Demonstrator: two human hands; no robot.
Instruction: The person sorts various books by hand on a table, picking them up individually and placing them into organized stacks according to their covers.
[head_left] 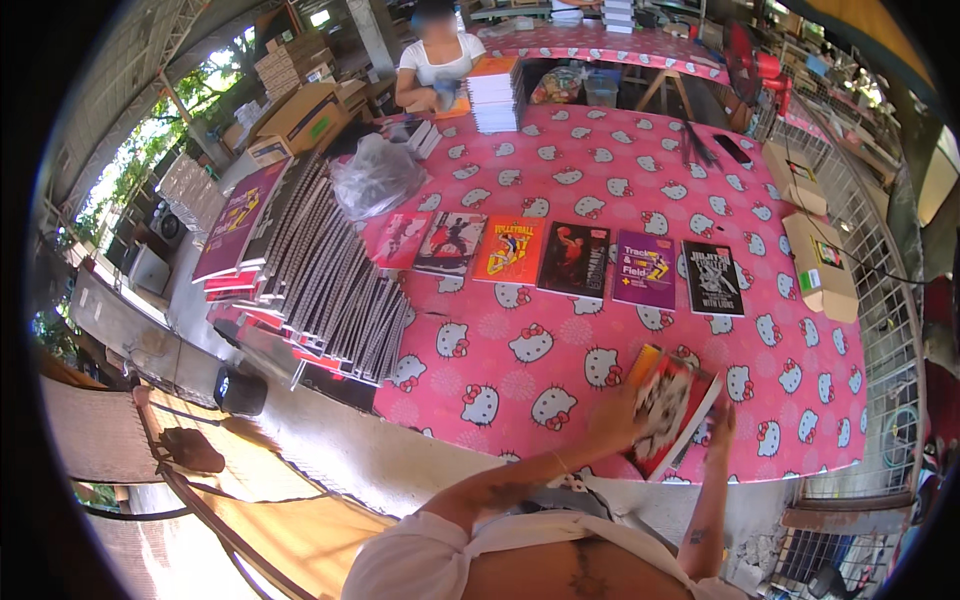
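Over the near right part of the table I hold a small stack of spiral notebooks [668, 410], tilted, with a red, white and black cover on top. My left hand [622, 418] is closed on the left side of the stack. At its right edge is my right hand [721, 430], with its fingers wrapped against the page edges and partly hidden. Beyond my hands several notebooks lie in a row, among them an orange one [509, 250], a black one with a red figure [573, 260], a purple one [645, 268] and a black-and-white one [714, 278].
Large leaning piles of spiral notebooks [310, 270] fill the table's left side, beside a clear plastic bag [376, 175]. A person [440, 62] sits at the far side by a tall notebook stack [495, 98]. Cardboard boxes [822, 265] and a wire grille [885, 370] border the right.
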